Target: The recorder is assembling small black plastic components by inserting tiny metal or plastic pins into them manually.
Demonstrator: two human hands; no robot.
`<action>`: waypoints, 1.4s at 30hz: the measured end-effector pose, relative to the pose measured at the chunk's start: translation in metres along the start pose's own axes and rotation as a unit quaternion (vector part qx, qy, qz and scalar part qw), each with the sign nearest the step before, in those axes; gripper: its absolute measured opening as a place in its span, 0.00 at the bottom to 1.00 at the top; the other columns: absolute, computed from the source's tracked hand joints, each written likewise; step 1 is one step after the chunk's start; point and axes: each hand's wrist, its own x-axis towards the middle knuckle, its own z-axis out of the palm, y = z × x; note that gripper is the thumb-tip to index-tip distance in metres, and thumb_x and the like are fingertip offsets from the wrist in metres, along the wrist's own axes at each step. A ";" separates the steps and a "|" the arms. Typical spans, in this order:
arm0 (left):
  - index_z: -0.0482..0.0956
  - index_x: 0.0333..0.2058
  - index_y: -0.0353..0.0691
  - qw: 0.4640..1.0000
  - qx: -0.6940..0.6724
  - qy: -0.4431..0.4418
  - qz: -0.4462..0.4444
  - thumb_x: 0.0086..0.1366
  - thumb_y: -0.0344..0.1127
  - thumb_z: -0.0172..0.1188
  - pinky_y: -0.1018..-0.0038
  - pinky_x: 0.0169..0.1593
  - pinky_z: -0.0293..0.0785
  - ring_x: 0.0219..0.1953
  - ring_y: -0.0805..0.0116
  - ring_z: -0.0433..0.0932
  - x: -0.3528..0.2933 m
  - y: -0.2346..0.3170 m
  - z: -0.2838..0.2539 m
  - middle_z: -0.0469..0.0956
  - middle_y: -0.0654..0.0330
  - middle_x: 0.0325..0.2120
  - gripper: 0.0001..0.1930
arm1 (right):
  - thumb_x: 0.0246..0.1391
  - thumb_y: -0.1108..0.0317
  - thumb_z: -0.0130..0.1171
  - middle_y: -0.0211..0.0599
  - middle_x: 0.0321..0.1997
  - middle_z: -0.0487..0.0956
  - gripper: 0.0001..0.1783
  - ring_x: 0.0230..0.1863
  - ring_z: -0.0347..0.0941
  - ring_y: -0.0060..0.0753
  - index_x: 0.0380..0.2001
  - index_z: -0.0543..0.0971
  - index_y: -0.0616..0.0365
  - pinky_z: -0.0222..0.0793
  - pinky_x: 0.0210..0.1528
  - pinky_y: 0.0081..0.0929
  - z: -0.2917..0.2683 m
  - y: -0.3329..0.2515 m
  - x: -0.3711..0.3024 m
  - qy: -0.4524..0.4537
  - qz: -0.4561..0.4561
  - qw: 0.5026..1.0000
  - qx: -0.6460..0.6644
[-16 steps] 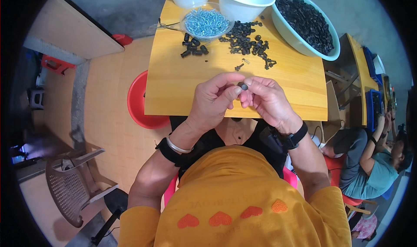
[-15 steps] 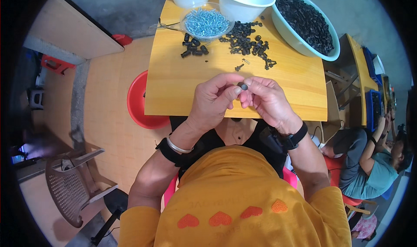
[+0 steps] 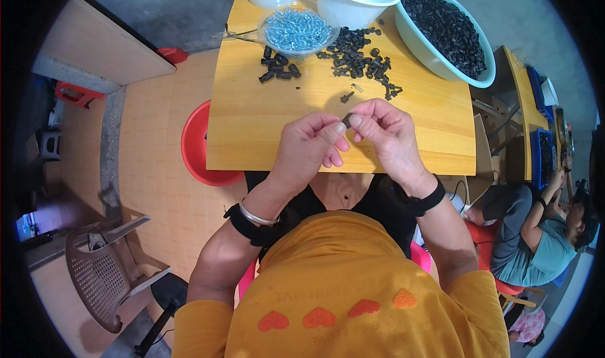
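Between my two hands, above the table's near edge, is a small black cylindrical plastic piece [image 3: 347, 120]. My left hand [image 3: 307, 145] pinches it from the left with thumb and forefinger, and the thumb and fingers of my right hand [image 3: 389, 134] close on its other side. Fingertips hide much of it. Just beyond lie a small black stemmed part [image 3: 346, 98] and a tiny metal spring [image 3: 357, 87]. Farther off are a loose pile of small black parts [image 3: 353, 55] and, to its left, several black barrel-shaped pieces [image 3: 279, 68].
A clear bowl of bluish springs [image 3: 297, 30] stands at the back with scissors [image 3: 236, 36] beside it. White tubs [image 3: 353, 5] and a large basin of black parts [image 3: 488, 74] stand behind. A red basin [image 3: 195, 159] sits below left. Another person [image 3: 548, 251] works at right.
The black piece has been turned between my fingers, its round end no longer facing up. My right hand has shifted slightly up, and some left fingers have spread lower.
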 end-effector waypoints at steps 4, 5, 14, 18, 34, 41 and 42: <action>0.72 0.35 0.35 0.997 0.041 -0.023 0.057 0.59 0.33 0.55 0.85 0.24 0.66 0.22 0.79 0.73 0.004 -0.006 0.000 0.74 0.63 0.23 0.08 | 0.52 0.72 0.54 0.27 0.25 0.75 0.05 0.27 0.67 0.16 0.31 0.75 0.62 0.65 0.31 0.14 0.001 0.001 -0.003 -0.012 0.044 0.998 0.051; 0.72 0.35 0.35 0.997 0.039 -0.023 0.063 0.59 0.32 0.55 0.85 0.24 0.66 0.22 0.79 0.73 0.004 -0.006 0.000 0.74 0.63 0.23 0.08 | 0.52 0.72 0.53 0.28 0.26 0.75 0.05 0.27 0.68 0.16 0.31 0.75 0.63 0.65 0.31 0.15 -0.001 0.004 -0.002 -0.028 0.060 0.997 0.050; 0.72 0.31 0.34 0.997 0.057 0.008 0.049 0.57 0.25 0.54 0.83 0.24 0.68 0.21 0.78 0.73 0.009 -0.012 -0.006 0.74 0.62 0.22 0.03 | 0.48 0.74 0.53 0.36 0.25 0.75 0.04 0.25 0.70 0.34 0.28 0.75 0.63 0.66 0.30 0.24 -0.033 0.006 0.037 0.024 -0.062 0.935 -0.349; 0.72 0.30 0.34 0.999 0.036 0.020 -0.011 0.57 0.24 0.54 0.82 0.22 0.68 0.19 0.77 0.72 0.007 -0.003 -0.003 0.74 0.62 0.21 0.02 | 0.44 0.75 0.52 0.46 0.27 0.73 0.04 0.30 0.70 0.50 0.26 0.74 0.61 0.67 0.34 0.37 -0.038 0.025 0.063 0.034 -0.159 0.849 -0.503; 0.72 0.30 0.35 0.998 0.009 0.000 0.063 0.57 0.27 0.55 0.85 0.24 0.68 0.22 0.83 0.69 -0.004 0.001 0.008 0.72 0.65 0.22 0.03 | 0.48 0.75 0.53 0.28 0.23 0.73 0.02 0.21 0.67 0.15 0.27 0.73 0.63 0.62 0.25 0.14 -0.021 -0.016 0.016 -0.001 0.028 0.998 -0.056; 0.73 0.33 0.35 0.994 0.016 -0.020 0.110 0.58 0.28 0.55 0.87 0.25 0.68 0.24 0.86 0.68 -0.017 0.010 0.024 0.73 0.67 0.24 0.04 | 0.50 0.75 0.55 0.29 0.28 0.75 0.04 0.30 0.69 0.17 0.32 0.74 0.62 0.65 0.36 0.16 -0.009 -0.012 -0.016 -0.028 -0.020 0.991 0.131; 0.73 0.33 0.35 0.994 0.018 -0.017 0.108 0.58 0.28 0.55 0.87 0.24 0.68 0.24 0.86 0.68 -0.019 0.010 0.025 0.73 0.68 0.24 0.04 | 0.50 0.75 0.55 0.29 0.28 0.75 0.04 0.30 0.69 0.16 0.32 0.74 0.61 0.65 0.36 0.16 -0.008 -0.013 -0.018 -0.024 -0.023 0.989 0.147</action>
